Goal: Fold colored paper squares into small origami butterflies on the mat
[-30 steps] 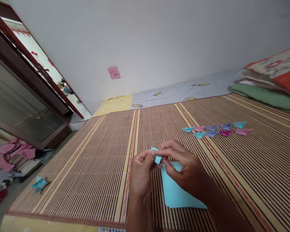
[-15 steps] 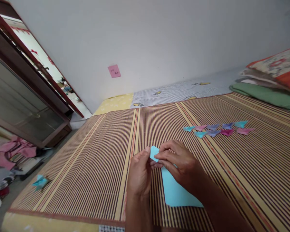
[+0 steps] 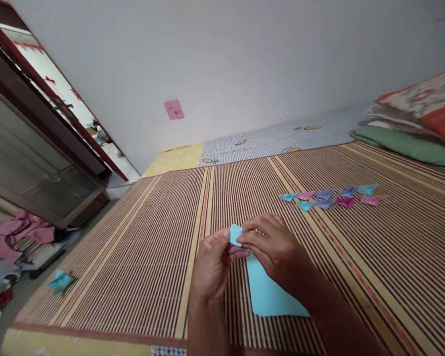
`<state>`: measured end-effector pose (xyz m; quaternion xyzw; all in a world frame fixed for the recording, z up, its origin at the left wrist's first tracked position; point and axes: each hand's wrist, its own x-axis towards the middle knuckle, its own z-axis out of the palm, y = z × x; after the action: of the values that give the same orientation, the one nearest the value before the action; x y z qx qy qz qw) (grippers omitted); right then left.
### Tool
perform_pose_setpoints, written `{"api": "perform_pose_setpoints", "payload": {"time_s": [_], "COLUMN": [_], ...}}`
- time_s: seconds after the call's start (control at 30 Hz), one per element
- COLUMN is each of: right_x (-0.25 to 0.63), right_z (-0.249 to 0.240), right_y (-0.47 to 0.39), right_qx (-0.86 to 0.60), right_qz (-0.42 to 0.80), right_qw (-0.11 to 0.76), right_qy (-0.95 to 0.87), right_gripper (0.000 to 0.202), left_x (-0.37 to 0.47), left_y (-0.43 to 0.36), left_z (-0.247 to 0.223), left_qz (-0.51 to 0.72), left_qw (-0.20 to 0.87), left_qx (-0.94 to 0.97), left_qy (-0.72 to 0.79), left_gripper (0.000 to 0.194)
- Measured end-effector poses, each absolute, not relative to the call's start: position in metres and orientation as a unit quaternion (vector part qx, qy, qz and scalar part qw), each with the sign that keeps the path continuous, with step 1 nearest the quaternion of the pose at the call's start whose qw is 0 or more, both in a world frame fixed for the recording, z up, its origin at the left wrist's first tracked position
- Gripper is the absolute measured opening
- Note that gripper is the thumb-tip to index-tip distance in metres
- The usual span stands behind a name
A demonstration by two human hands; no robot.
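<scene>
A small light-blue folded paper [image 3: 235, 234] is held up between both hands, over the striped mat. My left hand [image 3: 212, 264] pinches its left edge with thumb and fingers. On its right side, the fingertips of my right hand [image 3: 272, 247] press together on the paper. Part of the folded paper is hidden behind the right fingers. Beneath my right hand and forearm lies a larger light-blue sheet of paper [image 3: 272, 294], partly covered by them.
Several small folded paper shapes [image 3: 324, 203] in blue, purple and pink lie in two rows at the right. A blue folded paper piece [image 3: 60, 282] sits near the mat's left edge. Folded bedding [image 3: 408, 146] is stacked at the far right. A pink note [image 3: 174, 109] is on the wall.
Both hands stay on the folded paper, with only slight finger movement. The whole view has shifted a little.
</scene>
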<state>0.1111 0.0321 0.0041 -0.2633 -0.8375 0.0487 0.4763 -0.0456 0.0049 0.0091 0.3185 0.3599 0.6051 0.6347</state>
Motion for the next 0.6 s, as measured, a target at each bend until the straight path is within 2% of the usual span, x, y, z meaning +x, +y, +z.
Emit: {"api": "perform_pose_setpoints", "payload": {"time_s": [0.2,0.43,0.6], "right_x": [0.1085,0.1094,0.1112], "right_z": [0.003,0.004,0.0064], "right_y": [0.0314,0.032,0.0294], "right_qx": [-0.277,-0.285,-0.297], "right_qz": [0.071,0.09,0.161], "right_qw": [0.486,0.482,0.5], "right_qy": [-0.826,-0.824,-0.798], "right_gripper": [0.017,0.02,0.018], "left_x": [-0.0452,-0.0429,-0.0432], "left_y": [0.0064,0.0066,0.006], "left_z": [0.0065,0.0026,0.0038], "left_qz": [0.608,0.6,0.604], "left_qw": [0.604,0.561,0.545], "left_qx": [0.354,0.406,0.412], "left_qy": [0.375,0.4,0.41], "left_gripper": [0.027,0.034,0.027]}}
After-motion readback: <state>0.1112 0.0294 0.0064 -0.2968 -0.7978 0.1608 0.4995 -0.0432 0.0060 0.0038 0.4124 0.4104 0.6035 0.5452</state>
